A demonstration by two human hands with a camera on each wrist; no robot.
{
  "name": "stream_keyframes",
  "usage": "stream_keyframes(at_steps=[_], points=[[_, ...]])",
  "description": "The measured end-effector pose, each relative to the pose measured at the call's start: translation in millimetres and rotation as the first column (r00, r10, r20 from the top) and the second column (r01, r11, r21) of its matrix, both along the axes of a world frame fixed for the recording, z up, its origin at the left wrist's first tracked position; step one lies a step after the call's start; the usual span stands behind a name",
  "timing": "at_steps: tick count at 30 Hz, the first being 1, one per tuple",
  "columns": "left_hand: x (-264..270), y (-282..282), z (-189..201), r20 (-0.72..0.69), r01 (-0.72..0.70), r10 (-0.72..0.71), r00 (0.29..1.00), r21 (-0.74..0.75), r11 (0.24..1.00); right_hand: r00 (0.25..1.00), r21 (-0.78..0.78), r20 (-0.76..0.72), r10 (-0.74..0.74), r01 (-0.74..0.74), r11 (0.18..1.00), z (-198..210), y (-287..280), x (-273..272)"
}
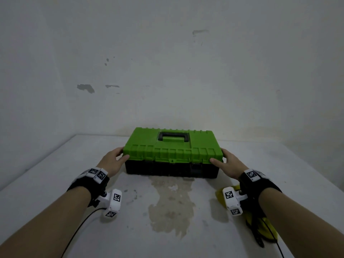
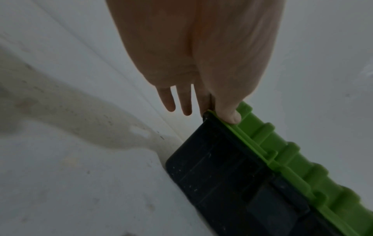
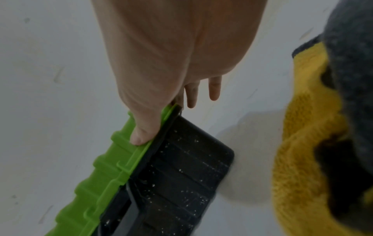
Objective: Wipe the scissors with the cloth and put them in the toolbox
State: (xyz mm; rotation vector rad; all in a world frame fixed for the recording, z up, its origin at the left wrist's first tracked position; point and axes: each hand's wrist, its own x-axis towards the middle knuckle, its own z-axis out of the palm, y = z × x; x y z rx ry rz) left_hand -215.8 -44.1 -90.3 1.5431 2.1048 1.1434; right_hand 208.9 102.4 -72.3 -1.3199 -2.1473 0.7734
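Observation:
The toolbox has a green lid with a black handle on top and a black base; the lid lies down on the base. My left hand grips the lid's front left corner, thumb on the front rim and index finger round the side. My right hand grips the front right corner the same way. A yellow and grey cloth lies crumpled under my right forearm. A dark shape on it looks like the scissors, mostly hidden by the arm.
The toolbox stands near the back of a white table, close to a white wall. A brownish stain spreads on the table in front of the box. A black cable runs from my left wrist.

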Motion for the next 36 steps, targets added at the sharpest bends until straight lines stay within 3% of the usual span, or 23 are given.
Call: stream_keyframes(at_steps=[26, 31, 36], points=[[12, 43, 9, -0.111, -0.073, 0.057, 0.992, -0.14, 0.987, 0.983, 0.022, 0.035, -0.182, 0.181, 0.983, 4, 23, -23], [21, 17, 10, -0.094, -0.109, 0.087, 0.992, -0.264, 0.958, 0.966, 0.046, 0.172, -0.191, 0.186, 0.982, 15, -5, -13], [39, -39, 17, -0.132, -0.111, 0.084, 0.988, -0.214, 0.97, 0.967, 0.119, 0.201, -0.153, 0.131, 0.984, 36, -44, 14]])
